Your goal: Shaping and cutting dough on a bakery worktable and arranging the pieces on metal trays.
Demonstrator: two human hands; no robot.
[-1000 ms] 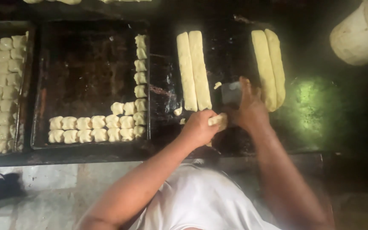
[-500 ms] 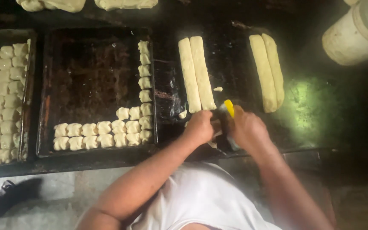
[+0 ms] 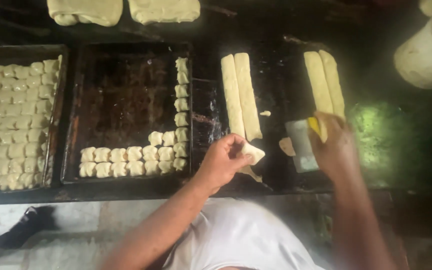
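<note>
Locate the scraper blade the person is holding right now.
In the head view the scraper is in the right hand, right of centre on the dark worktop, between the two pairs of dough logs, just right of the left hand.

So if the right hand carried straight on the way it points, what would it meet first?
Probably the right-hand pair of dough strips: the right hand, holding a scraper, points up the board toward their near ends. Depth is unclear.

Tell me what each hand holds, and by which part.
Left hand pinches a cut dough piece by its edge. Right hand holds a metal dough scraper, its grip on the yellow handle.
</note>
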